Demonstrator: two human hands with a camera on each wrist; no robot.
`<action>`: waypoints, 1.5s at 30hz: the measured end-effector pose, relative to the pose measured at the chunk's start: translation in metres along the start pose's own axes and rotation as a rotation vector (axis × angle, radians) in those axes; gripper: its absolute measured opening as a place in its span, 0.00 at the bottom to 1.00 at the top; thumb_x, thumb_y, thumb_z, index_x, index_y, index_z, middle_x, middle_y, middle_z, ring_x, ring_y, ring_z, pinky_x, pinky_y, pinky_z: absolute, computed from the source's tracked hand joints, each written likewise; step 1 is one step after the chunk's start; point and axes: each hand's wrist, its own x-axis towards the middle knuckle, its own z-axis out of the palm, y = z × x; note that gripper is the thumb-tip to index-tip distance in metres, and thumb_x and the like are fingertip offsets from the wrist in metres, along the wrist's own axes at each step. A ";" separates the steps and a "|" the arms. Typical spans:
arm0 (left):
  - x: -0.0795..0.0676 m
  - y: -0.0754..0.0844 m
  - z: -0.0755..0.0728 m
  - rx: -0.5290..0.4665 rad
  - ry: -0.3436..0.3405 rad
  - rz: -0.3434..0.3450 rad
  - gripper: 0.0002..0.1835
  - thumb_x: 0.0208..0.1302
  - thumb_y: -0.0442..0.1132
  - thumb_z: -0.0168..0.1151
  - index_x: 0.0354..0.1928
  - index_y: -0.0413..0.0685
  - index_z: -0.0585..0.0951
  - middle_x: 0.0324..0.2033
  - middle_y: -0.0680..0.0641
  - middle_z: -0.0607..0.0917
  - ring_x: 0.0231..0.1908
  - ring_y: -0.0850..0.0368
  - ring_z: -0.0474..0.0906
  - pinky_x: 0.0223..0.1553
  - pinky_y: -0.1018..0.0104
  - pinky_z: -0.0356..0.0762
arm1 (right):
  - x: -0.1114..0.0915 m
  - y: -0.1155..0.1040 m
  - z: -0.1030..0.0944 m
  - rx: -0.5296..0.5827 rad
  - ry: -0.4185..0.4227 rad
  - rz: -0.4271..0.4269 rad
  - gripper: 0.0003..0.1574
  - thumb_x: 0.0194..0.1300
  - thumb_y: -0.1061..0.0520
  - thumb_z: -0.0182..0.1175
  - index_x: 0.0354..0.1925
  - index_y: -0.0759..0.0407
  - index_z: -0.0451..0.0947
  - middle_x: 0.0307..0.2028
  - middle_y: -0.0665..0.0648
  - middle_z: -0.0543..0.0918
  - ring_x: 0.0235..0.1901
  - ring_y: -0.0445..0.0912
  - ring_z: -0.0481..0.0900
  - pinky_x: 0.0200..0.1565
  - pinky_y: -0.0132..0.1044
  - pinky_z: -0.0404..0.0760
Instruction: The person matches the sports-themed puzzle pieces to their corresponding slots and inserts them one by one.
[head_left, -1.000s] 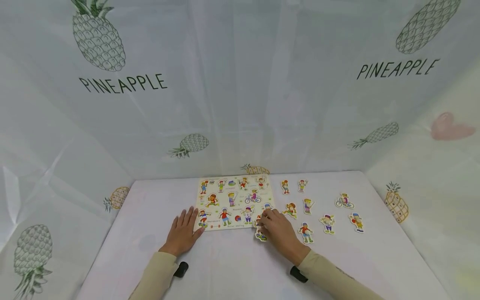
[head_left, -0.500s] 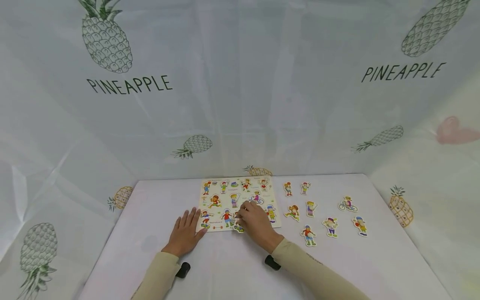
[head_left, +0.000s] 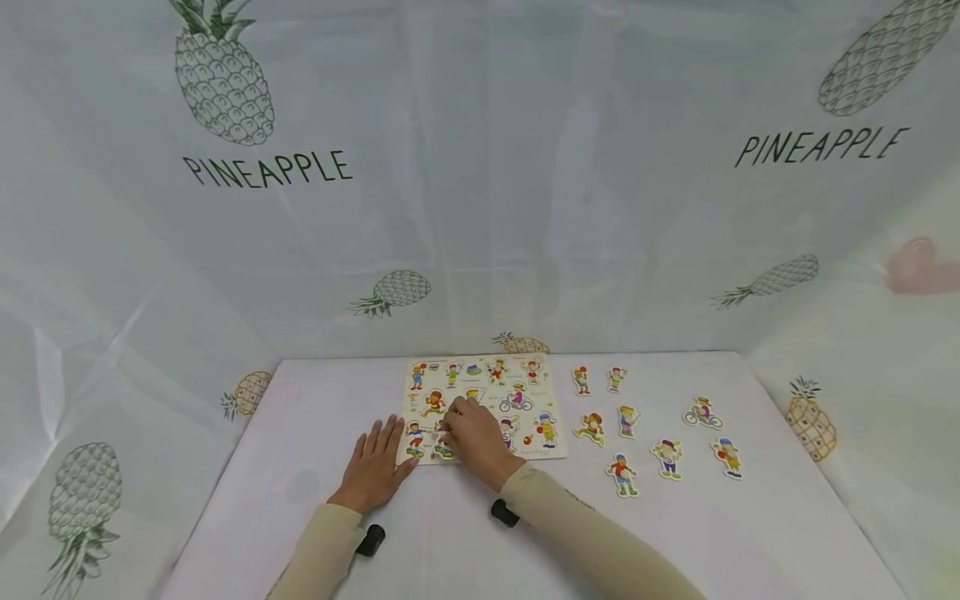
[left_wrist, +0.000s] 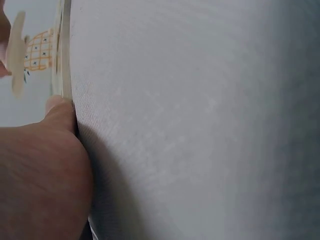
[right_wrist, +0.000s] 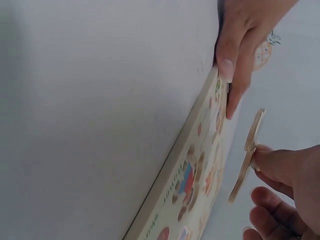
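Observation:
A cream wooden puzzle board (head_left: 487,457) printed with sporting children lies at the middle of the table. My right hand (head_left: 477,437) pinches a flat wooden puzzle piece (right_wrist: 246,159) between thumb and fingers. In the right wrist view that piece stands edge-on, raised over the board's face. Part of it shows left of the right fingers in the head view, above the lower left of the board. My left hand (head_left: 373,467) lies flat with straight fingers at the board's left edge. Its thumb (left_wrist: 61,112) touches the board's near side in the left wrist view.
Several loose child-shaped pieces lie on the table right of the board, among them a cyclist piece (head_left: 702,412), a red-shirted piece (head_left: 622,476) and a ball player piece (head_left: 727,457). A pineapple-printed white sheet (head_left: 480,208) rises behind the table.
My right hand has carried the puzzle piece leftward, from the board's lower right corner to above its lower left part. The left hand stays at the board's left edge.

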 end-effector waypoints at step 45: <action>0.003 0.003 -0.004 0.079 -0.042 -0.030 0.42 0.78 0.54 0.59 0.80 0.31 0.60 0.80 0.31 0.61 0.79 0.28 0.54 0.76 0.31 0.53 | 0.041 -0.030 0.041 -0.063 -0.179 0.034 0.08 0.68 0.47 0.74 0.37 0.49 0.89 0.41 0.48 0.81 0.45 0.42 0.79 0.48 0.34 0.81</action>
